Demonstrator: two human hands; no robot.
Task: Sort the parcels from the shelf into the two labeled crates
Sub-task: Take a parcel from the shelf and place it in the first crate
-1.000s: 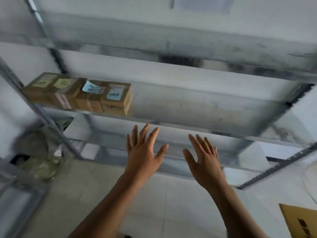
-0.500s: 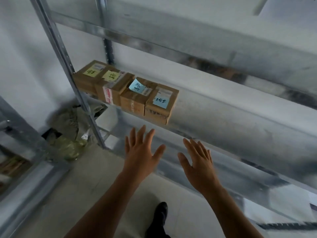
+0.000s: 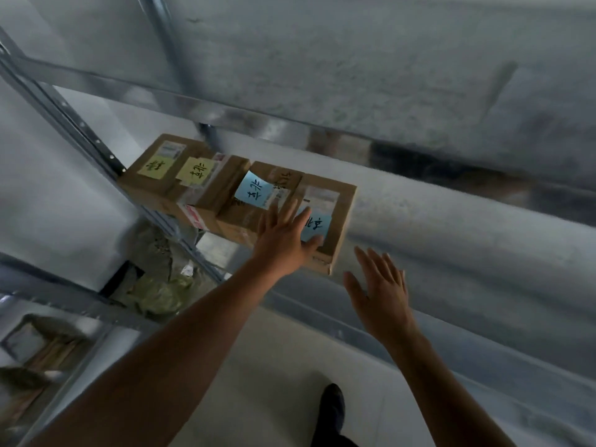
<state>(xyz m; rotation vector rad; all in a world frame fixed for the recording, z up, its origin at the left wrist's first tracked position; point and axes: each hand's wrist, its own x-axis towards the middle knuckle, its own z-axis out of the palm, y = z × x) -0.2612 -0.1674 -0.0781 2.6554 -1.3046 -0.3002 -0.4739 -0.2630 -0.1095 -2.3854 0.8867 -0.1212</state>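
Blue note (image 3: 317, 225) partly behind left hand (image 3: 283, 243)

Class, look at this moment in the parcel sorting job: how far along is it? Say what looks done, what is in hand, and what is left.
Done: nothing shows as sorted; four parcels sit in a row on the shelf, and no crate is in view. In hand: the left hand lies open over the rightmost parcel, across its blue note, with no grip closed; the right hand is open beside it. Left: lifting and sorting all four parcels.

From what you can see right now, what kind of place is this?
Probably a storeroom or small parcel depot. A bare metal shelf rack holds a row of cardboard parcels with handwritten sticky notes, and the floor is plain and pale.
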